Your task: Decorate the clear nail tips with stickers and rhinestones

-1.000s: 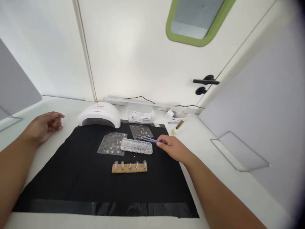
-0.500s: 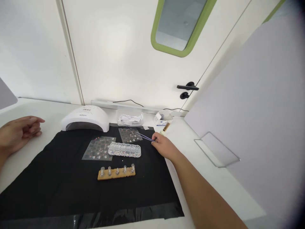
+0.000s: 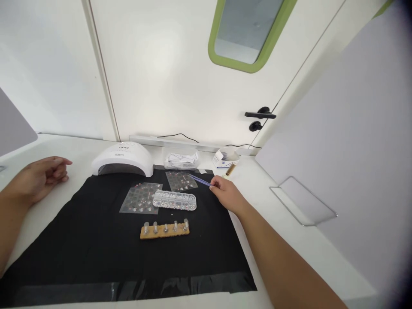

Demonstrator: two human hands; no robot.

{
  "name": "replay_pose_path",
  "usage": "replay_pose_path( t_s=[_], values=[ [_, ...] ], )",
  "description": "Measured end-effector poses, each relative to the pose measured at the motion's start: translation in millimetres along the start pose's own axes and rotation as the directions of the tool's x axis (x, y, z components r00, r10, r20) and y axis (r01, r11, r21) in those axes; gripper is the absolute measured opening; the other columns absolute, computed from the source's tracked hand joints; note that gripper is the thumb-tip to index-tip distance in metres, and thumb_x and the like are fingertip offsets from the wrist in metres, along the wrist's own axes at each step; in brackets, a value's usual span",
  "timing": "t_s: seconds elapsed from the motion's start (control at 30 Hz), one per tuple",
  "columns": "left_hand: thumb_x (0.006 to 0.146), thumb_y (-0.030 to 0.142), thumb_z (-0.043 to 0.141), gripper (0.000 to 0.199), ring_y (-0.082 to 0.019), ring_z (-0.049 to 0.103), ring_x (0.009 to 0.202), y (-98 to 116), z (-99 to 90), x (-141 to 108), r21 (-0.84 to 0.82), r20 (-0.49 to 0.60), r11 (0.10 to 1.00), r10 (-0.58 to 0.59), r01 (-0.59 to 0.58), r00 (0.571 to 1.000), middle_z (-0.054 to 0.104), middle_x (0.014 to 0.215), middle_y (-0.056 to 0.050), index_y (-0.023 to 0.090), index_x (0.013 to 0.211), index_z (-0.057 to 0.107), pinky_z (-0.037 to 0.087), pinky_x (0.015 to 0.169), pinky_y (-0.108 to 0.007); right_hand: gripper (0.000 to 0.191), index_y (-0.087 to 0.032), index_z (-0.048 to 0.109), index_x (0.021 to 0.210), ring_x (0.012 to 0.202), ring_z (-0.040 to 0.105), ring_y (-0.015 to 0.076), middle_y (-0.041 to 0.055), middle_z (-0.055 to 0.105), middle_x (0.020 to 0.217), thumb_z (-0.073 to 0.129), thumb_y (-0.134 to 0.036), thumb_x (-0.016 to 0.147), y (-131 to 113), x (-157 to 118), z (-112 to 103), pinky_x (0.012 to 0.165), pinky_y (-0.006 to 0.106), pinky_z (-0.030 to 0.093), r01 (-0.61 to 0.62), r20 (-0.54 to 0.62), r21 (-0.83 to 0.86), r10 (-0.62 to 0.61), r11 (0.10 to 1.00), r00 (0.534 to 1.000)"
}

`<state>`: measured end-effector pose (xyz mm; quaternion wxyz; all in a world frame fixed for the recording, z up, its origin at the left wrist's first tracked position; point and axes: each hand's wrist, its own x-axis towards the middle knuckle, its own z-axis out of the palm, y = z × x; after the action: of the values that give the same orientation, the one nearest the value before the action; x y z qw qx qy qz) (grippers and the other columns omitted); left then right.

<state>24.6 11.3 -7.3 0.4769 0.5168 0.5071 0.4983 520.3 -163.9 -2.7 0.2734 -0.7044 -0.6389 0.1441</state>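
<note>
My right hand [image 3: 225, 192] is closed around the end of blue tweezers [image 3: 201, 180], whose tips are over the right clear sheet [image 3: 181, 181] of small decorations. My left hand [image 3: 40, 178] hovers at the left above the white table, fingers loosely curled with the index finger stretched out, holding nothing. Between the hands lie another clear sheet [image 3: 139, 198] with small pieces and a clear compartment box [image 3: 175, 200] of tiny gems. Nearer to me, a tan stand [image 3: 165, 231] bears several clear nail tips on pegs. A tiny white piece lies between box and stand.
A black cloth [image 3: 106, 257] covers the table's middle. Behind it stand a white lamp [image 3: 124, 159], a clear tub of packets [image 3: 181, 159], a small open carton [image 3: 225, 158] and a gold-capped bottle [image 3: 230, 169]. A wire frame [image 3: 302, 201] is at the right.
The view has shifted slightly, so the table items appear further right. The tweezers look more closed. My left hand shows more fully, and my right hand now covers more of the gold-capped bottle.
</note>
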Motion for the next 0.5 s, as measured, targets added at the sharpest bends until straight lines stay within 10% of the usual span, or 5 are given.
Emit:
replay_pose_path(
  t_s=[0.5],
  values=[
    [0.08, 0.035, 0.064, 0.016, -0.008, 0.03, 0.046, 3, 3.1, -3, -0.096, 0.022, 0.995, -0.013, 0.015, 1.0, 0.038, 0.049, 0.006, 0.018, 0.078, 0.065, 0.038, 0.052, -0.021, 0.008, -0.019, 0.059, 0.076, 0.087, 0.049, 0.024, 0.0037, 0.057, 0.084, 0.06, -0.013, 0.08, 13, 4, 7, 0.077, 0.034, 0.037, 0.12, 0.072, -0.221, -0.107, 0.968, 0.992]
  ],
)
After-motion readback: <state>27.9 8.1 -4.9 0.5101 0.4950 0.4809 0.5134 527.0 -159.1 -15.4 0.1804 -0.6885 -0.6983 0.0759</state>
